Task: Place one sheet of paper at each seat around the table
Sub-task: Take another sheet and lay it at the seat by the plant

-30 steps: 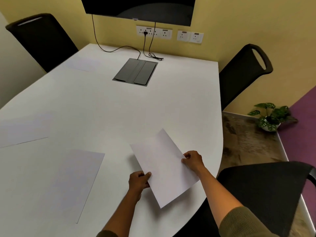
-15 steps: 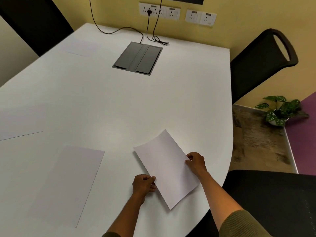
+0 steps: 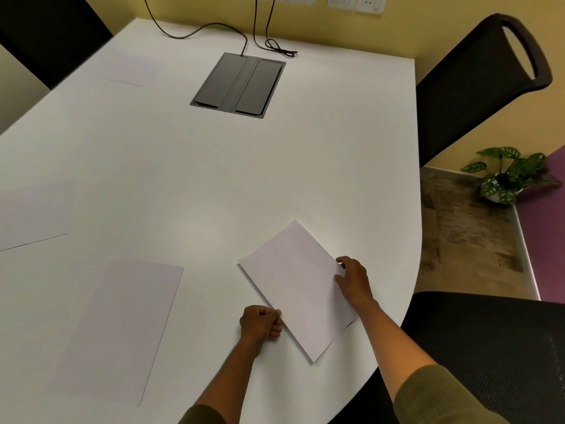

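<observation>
A white sheet of paper (image 3: 298, 286) is held tilted just above the white table (image 3: 214, 179), near its rounded right edge. My left hand (image 3: 260, 324) pinches the sheet's near left edge with curled fingers. My right hand (image 3: 353, 281) holds its right edge, thumb on top. A black chair (image 3: 489, 347) stands just right of the sheet. Another sheet (image 3: 119, 328) lies flat at the near left, a third (image 3: 27, 215) at the far left edge, and a faint fourth (image 3: 134, 70) at the far end.
A grey cable hatch (image 3: 238, 85) sits in the table's far middle, with black cables (image 3: 269, 41) running to the wall sockets. A second black chair (image 3: 477, 84) stands at the far right, another (image 3: 52, 35) at the far left. A potted plant (image 3: 504, 175) is on the floor.
The view has tipped downward and closer to the table. Both hands keep hold of the sheet, which has sunk a little toward the tabletop near the right-hand chair.
</observation>
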### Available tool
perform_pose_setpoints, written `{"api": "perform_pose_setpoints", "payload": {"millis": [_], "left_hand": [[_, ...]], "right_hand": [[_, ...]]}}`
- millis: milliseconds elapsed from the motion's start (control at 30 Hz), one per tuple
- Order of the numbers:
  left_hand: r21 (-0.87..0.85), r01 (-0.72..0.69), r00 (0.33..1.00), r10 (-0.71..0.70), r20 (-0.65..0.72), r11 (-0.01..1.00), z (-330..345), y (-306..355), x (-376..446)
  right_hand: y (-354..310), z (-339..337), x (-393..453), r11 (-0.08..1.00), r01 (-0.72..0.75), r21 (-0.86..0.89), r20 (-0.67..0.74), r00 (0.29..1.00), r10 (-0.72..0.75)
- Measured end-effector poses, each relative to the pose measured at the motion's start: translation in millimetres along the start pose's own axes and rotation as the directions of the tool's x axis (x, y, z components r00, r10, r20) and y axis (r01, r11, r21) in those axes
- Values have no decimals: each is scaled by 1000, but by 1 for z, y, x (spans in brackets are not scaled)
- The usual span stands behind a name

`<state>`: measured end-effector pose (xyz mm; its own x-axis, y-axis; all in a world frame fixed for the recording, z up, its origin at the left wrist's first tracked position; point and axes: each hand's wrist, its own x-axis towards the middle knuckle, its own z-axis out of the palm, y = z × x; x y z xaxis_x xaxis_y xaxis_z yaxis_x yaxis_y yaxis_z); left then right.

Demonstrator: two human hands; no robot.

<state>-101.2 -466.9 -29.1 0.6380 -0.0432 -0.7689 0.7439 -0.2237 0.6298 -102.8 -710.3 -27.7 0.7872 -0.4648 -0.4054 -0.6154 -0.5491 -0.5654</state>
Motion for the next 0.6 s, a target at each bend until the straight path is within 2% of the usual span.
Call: {"api": "perform_pose_setpoints", "payload": {"millis": [467, 533, 600], "left_hand": [[71, 61, 998, -59, -38, 996, -1, 6, 7], [93, 46, 997, -40, -71, 995, -2, 6, 7], [163, -26, 991, 47, -126, 986, 0, 10, 5]], "right_hand": [[4, 10, 2, 996, 51, -76, 2, 999, -51], [3, 15, -1, 994, 77, -82, 17, 997, -76], [2, 19, -5, 990, 102, -101, 28, 995, -100]]}}
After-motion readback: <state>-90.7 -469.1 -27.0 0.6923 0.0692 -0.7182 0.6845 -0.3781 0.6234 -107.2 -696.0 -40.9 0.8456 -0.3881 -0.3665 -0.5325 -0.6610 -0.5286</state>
